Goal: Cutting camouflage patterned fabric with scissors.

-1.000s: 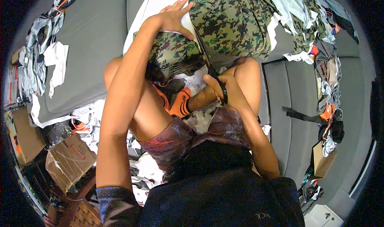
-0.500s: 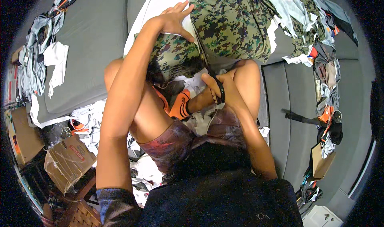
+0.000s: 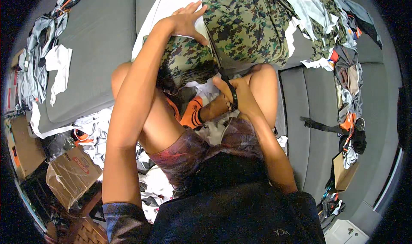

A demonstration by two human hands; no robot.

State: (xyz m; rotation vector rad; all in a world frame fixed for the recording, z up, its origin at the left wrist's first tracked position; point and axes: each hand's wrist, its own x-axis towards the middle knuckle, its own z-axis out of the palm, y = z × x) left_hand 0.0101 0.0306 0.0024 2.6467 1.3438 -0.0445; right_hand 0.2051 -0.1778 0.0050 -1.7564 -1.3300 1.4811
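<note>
A green camouflage fabric (image 3: 246,22) lies spread over the grey cushions ahead of me. My left hand (image 3: 187,21) lies flat on it with fingers spread, pressing a cut strip near a white cloth (image 3: 165,5). My right hand (image 3: 236,93) grips black-handled scissors (image 3: 223,74). Their blades point up into the camouflage fabric along a cut line. My bare knees sit below the fabric edge.
Grey sofa cushions (image 3: 98,42) stretch left and right. Fabric scraps (image 3: 339,42) pile at the far right and on the left cushion (image 3: 38,68). Cardboard boxes (image 3: 71,175) stand lower left. A black strap (image 3: 326,126) lies on the right cushion.
My right hand with the scissors has shifted slightly up along the cut. My left hand stays pressed on the fabric.
</note>
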